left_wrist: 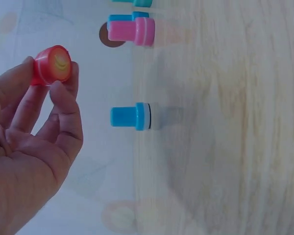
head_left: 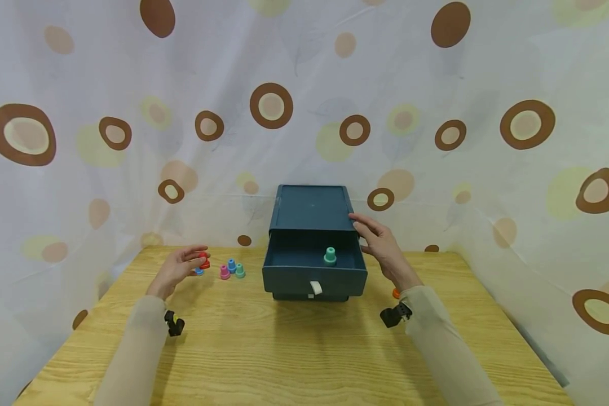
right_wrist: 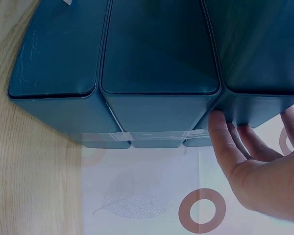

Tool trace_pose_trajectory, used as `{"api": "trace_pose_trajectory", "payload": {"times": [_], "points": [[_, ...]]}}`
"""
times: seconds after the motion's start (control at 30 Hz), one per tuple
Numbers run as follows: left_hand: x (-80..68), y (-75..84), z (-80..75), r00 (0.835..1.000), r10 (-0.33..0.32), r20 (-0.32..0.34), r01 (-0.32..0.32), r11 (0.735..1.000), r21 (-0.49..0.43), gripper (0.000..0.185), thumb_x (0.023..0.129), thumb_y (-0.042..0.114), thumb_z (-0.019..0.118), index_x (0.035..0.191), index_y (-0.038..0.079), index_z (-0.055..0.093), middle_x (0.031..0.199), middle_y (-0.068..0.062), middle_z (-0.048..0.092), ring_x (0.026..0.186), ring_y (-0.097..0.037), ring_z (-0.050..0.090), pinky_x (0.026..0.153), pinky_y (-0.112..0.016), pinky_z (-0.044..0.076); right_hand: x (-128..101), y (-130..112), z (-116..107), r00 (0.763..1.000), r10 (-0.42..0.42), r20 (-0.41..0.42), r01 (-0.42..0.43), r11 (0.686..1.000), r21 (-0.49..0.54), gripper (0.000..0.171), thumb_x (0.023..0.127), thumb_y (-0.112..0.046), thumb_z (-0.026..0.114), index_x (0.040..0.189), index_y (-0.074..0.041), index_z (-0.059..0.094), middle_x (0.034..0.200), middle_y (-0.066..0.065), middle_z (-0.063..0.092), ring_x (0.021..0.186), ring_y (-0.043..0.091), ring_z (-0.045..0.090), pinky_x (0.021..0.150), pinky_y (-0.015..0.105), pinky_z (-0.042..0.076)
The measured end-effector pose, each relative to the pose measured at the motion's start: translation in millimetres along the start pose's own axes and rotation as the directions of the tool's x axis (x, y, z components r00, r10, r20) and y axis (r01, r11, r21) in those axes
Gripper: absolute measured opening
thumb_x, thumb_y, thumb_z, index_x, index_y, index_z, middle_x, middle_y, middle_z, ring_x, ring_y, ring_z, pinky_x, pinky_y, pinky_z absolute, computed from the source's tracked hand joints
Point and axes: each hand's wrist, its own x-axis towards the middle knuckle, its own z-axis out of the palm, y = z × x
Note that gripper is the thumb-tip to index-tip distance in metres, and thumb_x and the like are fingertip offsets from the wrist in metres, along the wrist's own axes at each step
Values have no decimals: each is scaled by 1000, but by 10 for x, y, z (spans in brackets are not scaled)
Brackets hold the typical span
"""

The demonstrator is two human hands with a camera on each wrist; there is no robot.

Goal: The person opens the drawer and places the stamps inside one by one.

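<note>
My left hand [head_left: 174,272] pinches a small red toy stamp [left_wrist: 45,67] between thumb and fingers, above the table's left side; its round face with a yellow mark shows in the left wrist view. Just below stands a blue stamp [left_wrist: 129,117]. On the right, my right hand [head_left: 385,248] rests its extended fingertips on the side of a dark blue drawer cabinet [head_left: 312,208]. The cabinet's top drawer [head_left: 289,280] is pulled out and holds a teal stamp [head_left: 330,257] standing upright toward its right side.
Pink [head_left: 225,272], blue [head_left: 232,265] and green [head_left: 240,270] stamps stand together left of the cabinet. Something orange [head_left: 396,293] shows partly behind my right wrist. A white pull tab [head_left: 316,288] hangs on the drawer front. A patterned curtain [head_left: 304,146] backs the wooden table [head_left: 314,355].
</note>
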Motion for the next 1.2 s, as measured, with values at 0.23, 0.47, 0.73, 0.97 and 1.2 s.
{"api": "trace_pose_trajectory", "payload": {"times": [0.23,0.47,0.73,0.97,1.2], "points": [[45,86,69,987,24,-157,-26,1000,-9,49,98,31,60,141,9,53,135,-20,59,93,-2,62,80,-30,53,21,18,-3,1000,2,1,-2,1000,6,52,102,-44,49,148,-20,46,160,6,31,147,32,28,112,61,30],[55,165,125,972,39,-230,-49,998,-36,50,95,33,66,138,10,57,131,-19,62,93,1,63,88,-30,49,29,13,-13,1000,1,5,-1,1000,1,52,101,-46,49,148,-21,46,159,5,32,147,31,28,112,61,31],[37,194,136,974,64,-218,-83,994,-77,54,90,36,70,134,6,60,122,-10,69,93,0,65,107,-49,42,21,29,-6,1000,-11,8,11,1000,-5,53,102,-45,49,148,-20,45,159,6,32,147,32,27,112,61,31],[37,287,169,966,95,-239,-113,992,-62,52,91,37,70,132,7,61,110,2,73,92,-1,68,98,-28,49,22,41,1,1000,-14,9,14,1000,-2,53,102,-44,49,148,-19,45,159,6,32,147,32,27,112,61,31],[60,447,221,960,127,-248,-146,988,-58,51,89,36,72,130,7,63,109,0,73,91,-2,67,84,-13,49,27,32,-8,1000,-5,2,5,1000,-2,53,101,-45,49,147,-20,46,159,6,32,147,32,28,111,61,32]]}}
